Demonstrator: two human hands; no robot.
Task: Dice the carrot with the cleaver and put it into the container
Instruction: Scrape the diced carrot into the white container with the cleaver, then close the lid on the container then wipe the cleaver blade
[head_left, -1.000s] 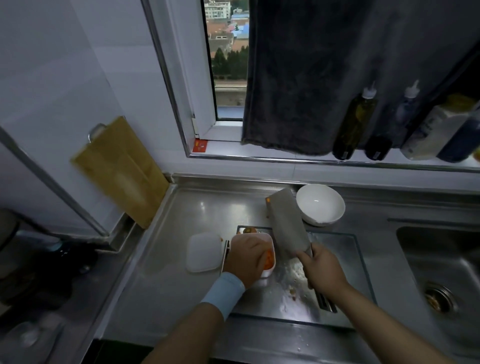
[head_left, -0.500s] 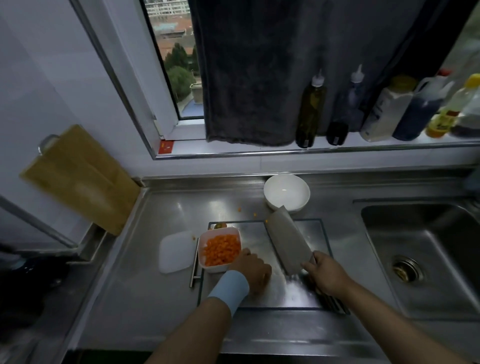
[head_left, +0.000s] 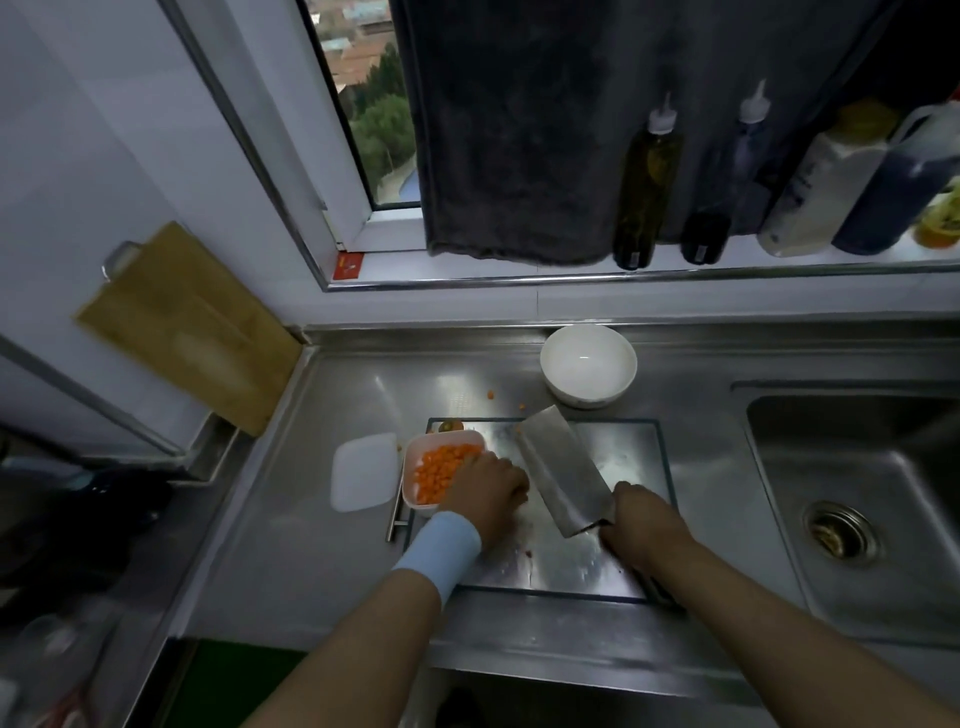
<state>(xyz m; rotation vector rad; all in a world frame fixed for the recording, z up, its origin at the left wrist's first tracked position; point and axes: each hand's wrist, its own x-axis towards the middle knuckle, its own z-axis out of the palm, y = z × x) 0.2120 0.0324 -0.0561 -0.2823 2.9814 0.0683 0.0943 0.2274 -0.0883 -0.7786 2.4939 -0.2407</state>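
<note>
Cleaver (head_left: 561, 478) in right hand (head_left: 644, 522)

The stainless steel surface (head_left: 322, 545) runs from the left wall to a sink (head_left: 857, 467) sunk into its right end. A flat steel board (head_left: 623, 467) lies in the middle of it. A white lid (head_left: 363, 470) lies flat just left of the board, and a white bowl (head_left: 587, 364) stands just behind it. Two small carrot bits (head_left: 490, 395) lie loose on the steel left of the bowl. The container (head_left: 444, 435), filled with orange dice, sits at the board's left edge.
</note>
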